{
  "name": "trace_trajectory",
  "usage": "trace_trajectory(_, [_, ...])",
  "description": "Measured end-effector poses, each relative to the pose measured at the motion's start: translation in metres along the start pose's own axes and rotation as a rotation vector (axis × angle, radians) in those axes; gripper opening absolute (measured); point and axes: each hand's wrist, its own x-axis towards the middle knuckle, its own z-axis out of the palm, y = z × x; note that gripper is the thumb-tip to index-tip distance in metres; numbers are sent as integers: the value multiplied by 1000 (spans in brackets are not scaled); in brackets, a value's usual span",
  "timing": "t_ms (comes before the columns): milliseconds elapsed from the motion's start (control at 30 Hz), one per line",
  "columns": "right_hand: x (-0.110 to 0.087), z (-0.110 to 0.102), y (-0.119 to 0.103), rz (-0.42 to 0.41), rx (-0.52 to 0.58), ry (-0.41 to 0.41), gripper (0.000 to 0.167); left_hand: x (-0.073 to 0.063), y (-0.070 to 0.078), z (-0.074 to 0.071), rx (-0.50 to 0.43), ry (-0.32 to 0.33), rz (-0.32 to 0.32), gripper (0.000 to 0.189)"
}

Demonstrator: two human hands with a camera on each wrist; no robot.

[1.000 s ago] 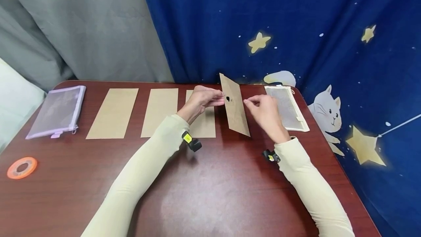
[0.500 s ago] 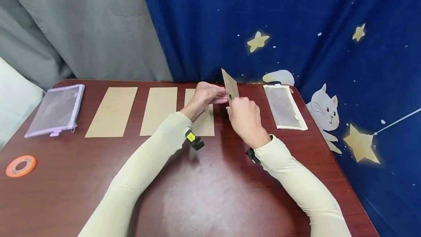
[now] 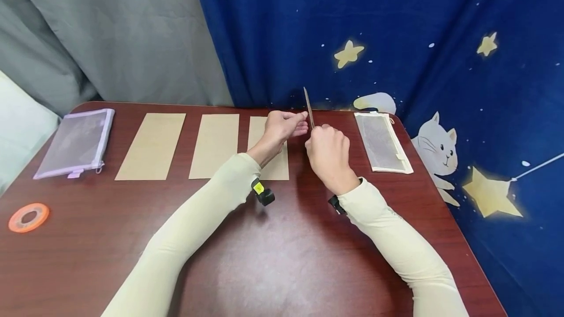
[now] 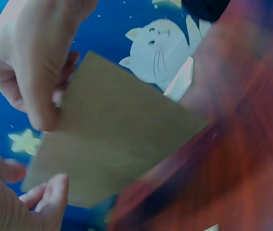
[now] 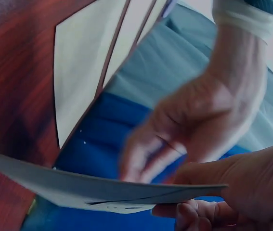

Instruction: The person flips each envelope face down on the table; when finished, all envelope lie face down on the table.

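Observation:
In the head view, a brown kraft-paper rectangle [image 3: 309, 106] stands nearly edge-on above the table, raised off it. My right hand [image 3: 329, 153] pinches its near edge; the right wrist view shows the thumb above the sheet [image 5: 112, 190] and fingers curled beneath. Dark print is partly visible on that face, while the face in the left wrist view [image 4: 112, 130] is plain. My left hand [image 3: 279, 128] has its extended fingertips right beside the sheet, thumb close to the fingers, not curled round it.
Three brown rectangles [image 3: 150, 147] lie in a row along the far side of the table [image 3: 246, 268]; the left forearm partly covers one. A lilac mesh zip pouch [image 3: 75, 143] lies far left, a white one [image 3: 383, 142] far right. An orange ring [image 3: 29, 217] lies near left.
My right hand has moved left and round to the near edge of the kraft-paper rectangle. The rectangle has turned from showing its printed face to nearly edge-on. My left hand has shifted slightly right.

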Motion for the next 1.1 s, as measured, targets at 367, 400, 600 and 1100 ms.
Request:
trace_trajectory(367, [11, -7, 7, 100, 106, -14, 20, 15, -44, 5, -208, -153, -408, 42])
trace_trajectory(400, [11, -8, 7, 109, 115, -10, 20, 15, -45, 7, -219, -158, -413, 41])
trace_trajectory(600, [14, -12, 16, 131, 229, 43, 22, 16, -48, 4, -159, -170, -375, 35])
trace_trajectory(1100, [12, -14, 63, 235, 513, -62, 34, 7, -44, -19, -117, -70, -151, 41])
